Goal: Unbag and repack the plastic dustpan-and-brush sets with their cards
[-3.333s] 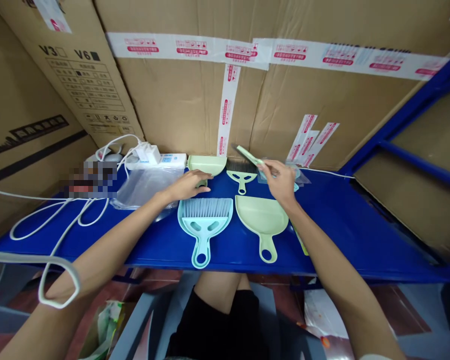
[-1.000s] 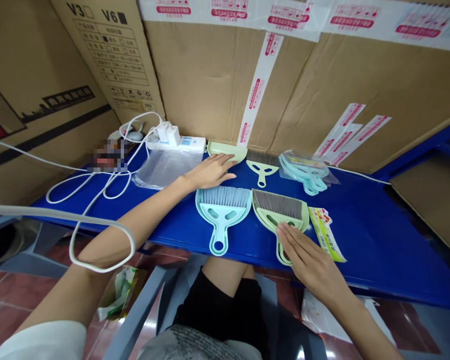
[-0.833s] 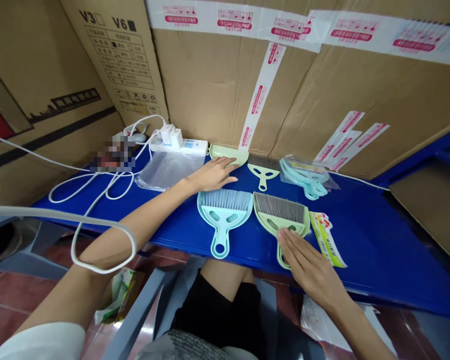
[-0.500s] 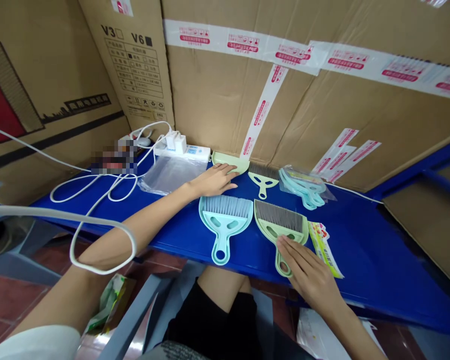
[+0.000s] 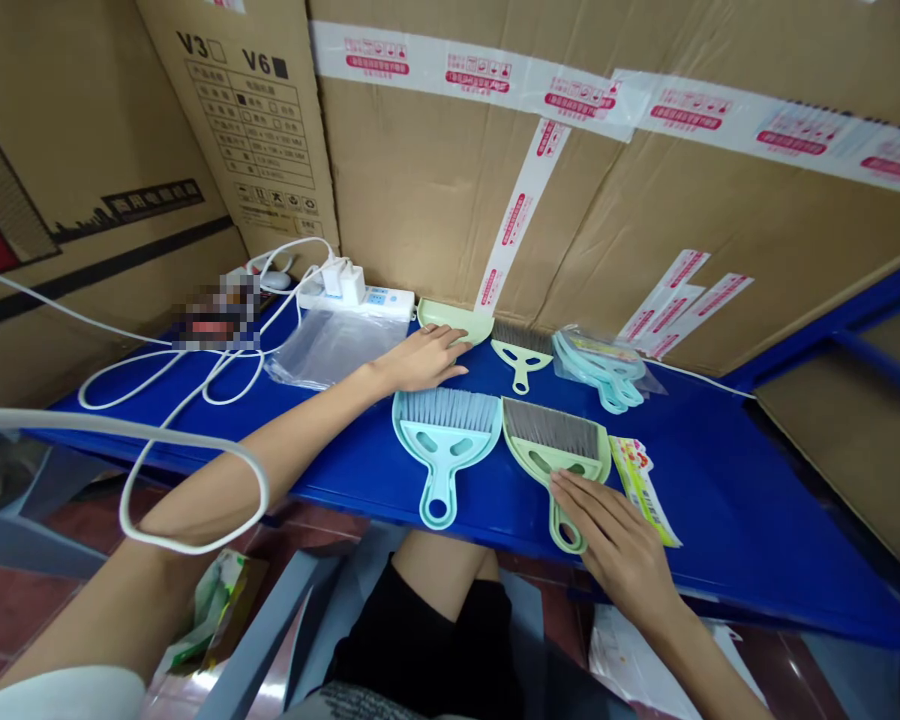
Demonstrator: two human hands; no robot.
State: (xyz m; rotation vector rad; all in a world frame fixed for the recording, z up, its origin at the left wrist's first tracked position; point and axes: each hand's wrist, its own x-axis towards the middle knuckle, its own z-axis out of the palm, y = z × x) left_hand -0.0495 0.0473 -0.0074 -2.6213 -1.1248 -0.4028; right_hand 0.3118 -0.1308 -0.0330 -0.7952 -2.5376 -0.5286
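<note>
Corrugated cardboard (image 5: 420,190), crossed by printed tape (image 5: 517,220), stood behind a smooth blue table (image 5: 742,500). Near the table's front edge, a green brush (image 5: 555,428) lay nested in a green dustpan (image 5: 520,455), beside a matching pale-blue brush (image 5: 444,460) and pan. The right hand (image 5: 611,525) rested by the green brush's handle, fingers straight and together; its thumb was hidden, so whether it grasped could not be told. The left hand (image 5: 422,358) had its fingers loosely extended, unclenched, over a rear green dustpan (image 5: 450,317); firm contact could not be confirmed. Good seating of the nested brush probably called for light, even pressure along the handle, with bristles kept unbent within the rim. Note the rigid, half-round plastic, ring-ended handles, straight grey bristles and, at left, glossy, limp clear bags (image 5: 337,345)
</note>
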